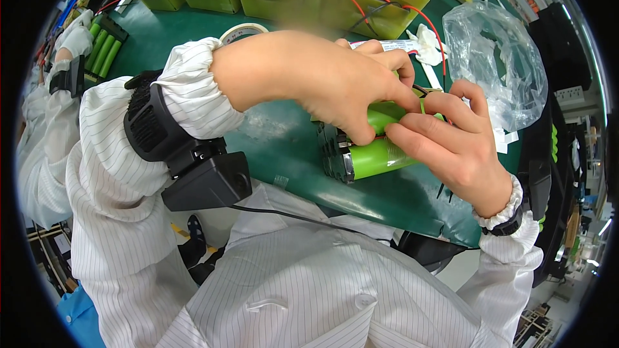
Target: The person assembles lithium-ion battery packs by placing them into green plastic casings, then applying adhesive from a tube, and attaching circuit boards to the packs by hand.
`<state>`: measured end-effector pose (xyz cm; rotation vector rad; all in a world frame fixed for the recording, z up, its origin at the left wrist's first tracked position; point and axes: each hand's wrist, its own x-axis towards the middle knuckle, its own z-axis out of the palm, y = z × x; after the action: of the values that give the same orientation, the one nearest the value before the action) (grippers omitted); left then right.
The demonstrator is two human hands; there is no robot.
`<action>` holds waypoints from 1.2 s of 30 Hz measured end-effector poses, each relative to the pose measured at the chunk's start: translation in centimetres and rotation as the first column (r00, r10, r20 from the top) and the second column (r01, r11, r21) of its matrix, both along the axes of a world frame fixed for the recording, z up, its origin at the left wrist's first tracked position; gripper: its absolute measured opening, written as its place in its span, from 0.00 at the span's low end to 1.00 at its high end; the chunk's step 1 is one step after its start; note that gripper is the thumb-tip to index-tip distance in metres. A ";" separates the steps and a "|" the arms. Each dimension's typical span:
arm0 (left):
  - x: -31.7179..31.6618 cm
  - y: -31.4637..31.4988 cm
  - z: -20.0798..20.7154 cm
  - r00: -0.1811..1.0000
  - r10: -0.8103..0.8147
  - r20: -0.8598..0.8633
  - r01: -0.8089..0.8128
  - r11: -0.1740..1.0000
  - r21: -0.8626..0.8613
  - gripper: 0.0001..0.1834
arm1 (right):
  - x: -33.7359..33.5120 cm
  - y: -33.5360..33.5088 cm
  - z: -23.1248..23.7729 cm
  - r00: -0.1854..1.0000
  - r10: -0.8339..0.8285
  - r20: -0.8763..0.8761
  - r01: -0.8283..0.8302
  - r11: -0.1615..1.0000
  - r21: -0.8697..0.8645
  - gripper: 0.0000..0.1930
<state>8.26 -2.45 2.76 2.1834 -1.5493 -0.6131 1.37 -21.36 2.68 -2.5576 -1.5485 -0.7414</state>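
With left hand (351,87) part-closed around the pack (380,160) on the worktop (274,138) and right hand (458,145) bent against it with unclear hold, worked close to the red wire (442,45), perhaps risking a snag from any outward sweep.

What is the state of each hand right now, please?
Left hand: partly curled, touching the green cells; whether gripping cannot be told.
Right hand: partly curled, at the same cells; grip cannot be told.
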 end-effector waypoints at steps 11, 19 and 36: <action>0.6 0.2 -0.5 0.997 -0.045 0.059 0.049 0.997 -0.061 0.24 | -0.2 0.3 0.6 0.996 -0.087 0.029 0.087 0.996 -0.002 0.32; 0.5 -0.2 -0.5 0.998 0.015 -0.067 -0.014 1.000 0.016 0.24 | 0.1 0.6 1.0 0.990 -0.133 -0.039 0.134 0.991 0.011 0.37; -1.8 1.1 -0.8 0.962 0.273 0.003 -0.270 0.953 -0.140 0.35 | 0.9 0.7 0.7 0.946 -0.080 -0.314 0.142 0.974 0.177 0.28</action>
<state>6.46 -1.31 1.99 2.2478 -1.2299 -0.3837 2.26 -20.64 3.39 -2.4835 -1.1828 -0.4516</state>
